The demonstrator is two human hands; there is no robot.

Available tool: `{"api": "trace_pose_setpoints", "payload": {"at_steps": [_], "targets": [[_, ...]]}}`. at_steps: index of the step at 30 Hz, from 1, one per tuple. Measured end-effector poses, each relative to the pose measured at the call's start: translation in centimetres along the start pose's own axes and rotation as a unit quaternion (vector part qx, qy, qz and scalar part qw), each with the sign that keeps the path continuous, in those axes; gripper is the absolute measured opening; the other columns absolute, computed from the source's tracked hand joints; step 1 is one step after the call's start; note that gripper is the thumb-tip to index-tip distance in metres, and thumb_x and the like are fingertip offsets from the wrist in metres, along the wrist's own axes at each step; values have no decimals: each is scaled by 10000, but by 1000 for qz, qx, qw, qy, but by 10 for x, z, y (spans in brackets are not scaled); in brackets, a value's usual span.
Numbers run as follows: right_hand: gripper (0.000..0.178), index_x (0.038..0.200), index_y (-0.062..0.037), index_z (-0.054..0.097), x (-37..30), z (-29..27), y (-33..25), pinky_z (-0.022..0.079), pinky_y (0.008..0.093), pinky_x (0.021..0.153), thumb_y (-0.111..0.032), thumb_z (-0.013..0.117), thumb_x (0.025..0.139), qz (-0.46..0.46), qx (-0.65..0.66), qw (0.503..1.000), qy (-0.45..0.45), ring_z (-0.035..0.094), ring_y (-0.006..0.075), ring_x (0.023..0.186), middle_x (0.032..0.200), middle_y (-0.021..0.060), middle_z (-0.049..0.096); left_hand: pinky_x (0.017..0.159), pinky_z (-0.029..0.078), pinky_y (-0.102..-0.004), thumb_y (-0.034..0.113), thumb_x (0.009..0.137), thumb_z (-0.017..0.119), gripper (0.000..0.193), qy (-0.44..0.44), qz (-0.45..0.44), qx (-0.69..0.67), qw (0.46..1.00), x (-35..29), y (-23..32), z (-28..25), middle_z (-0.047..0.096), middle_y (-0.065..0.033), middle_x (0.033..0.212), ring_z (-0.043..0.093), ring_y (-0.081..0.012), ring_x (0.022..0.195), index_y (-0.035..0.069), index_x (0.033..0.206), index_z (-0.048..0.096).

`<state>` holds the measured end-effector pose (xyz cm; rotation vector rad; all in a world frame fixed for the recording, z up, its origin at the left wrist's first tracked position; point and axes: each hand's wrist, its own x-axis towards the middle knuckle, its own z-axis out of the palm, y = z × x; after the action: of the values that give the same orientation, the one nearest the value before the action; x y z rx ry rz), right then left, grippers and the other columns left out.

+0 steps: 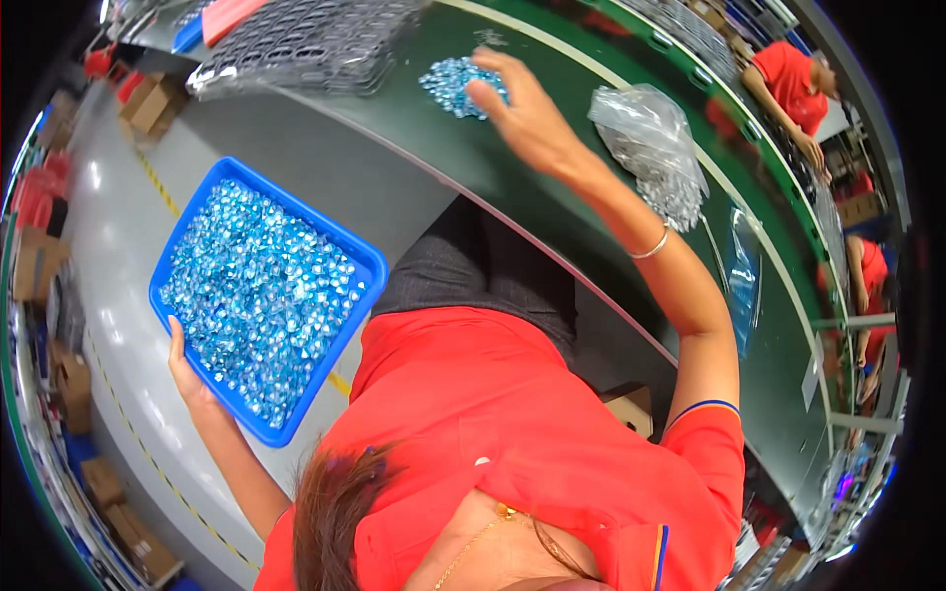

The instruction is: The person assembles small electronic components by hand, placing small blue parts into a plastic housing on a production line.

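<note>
My left hand point(187, 369) grips the lower left side of a blue plastic tray point(372, 264), thumb up along its rim and the other fingers hidden beneath. Many small shiny light-blue faceted beads point(256, 295) fill the tray, which is held off the table's near edge, above the floor. My right hand point(527, 113) reaches over the green work table point(424, 148). Its thumb and fingers are apart at the right side of a small pile of the same blue beads point(448, 87); whether the fingertips touch the beads I cannot tell.
Stacked clear plastic trays point(305, 49) lie left of the pile. To the right are a clear plastic bag point(650, 138) with shiny pieces and a flat blue packet point(741, 281). Across the table sits another person in a red shirt point(788, 89). Cardboard boxes point(156, 103) stand on the floor.
</note>
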<state>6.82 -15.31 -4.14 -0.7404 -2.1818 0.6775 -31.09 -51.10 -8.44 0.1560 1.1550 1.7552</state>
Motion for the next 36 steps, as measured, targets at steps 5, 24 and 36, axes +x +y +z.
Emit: {"api": "trace_pose_setpoints", "payload": {"at_steps": [5, 24, 36], "targets": [[732, 1466, -72, 457, 30, -3, 80, 205, 436, 1206, -621, 447, 982, -11, -157, 987, 15, 255, 336, 1488, 1583, 199, 319, 1066, 445, -522, 439, 1003, 538, 621, 60, 51, -52, 996, 47, -53, -49, 529, -167, 1426, 557, -360, 1247, 30, 1457, 430], [543, 1377, -125, 578, 52, 56, 78, 247, 440, 1191, -510, 405, 1034, -8, -132, 986, -101, 357, 282, 1448, 1496, 99, 488, 1070, 455, -473, 458, 1028, 480, 620, -79, -38, -113, 990, 175, -181, 105, 513, -158, 1431, 544, -325, 1264, 16, 1455, 405], [522, 1331, -98, 603, 35, 91, 0, 276, 451, 1176, -483, 403, 1041, -75, -46, 986, -142, 382, 296, 1429, 1456, 122, 516, 1052, 477, -461, 448, 1039, 463, 605, -87, -22, -105, 990, 140, -153, 146, 537, -165, 1396, 568, -309, 1242, -1, 1440, 405]]}}
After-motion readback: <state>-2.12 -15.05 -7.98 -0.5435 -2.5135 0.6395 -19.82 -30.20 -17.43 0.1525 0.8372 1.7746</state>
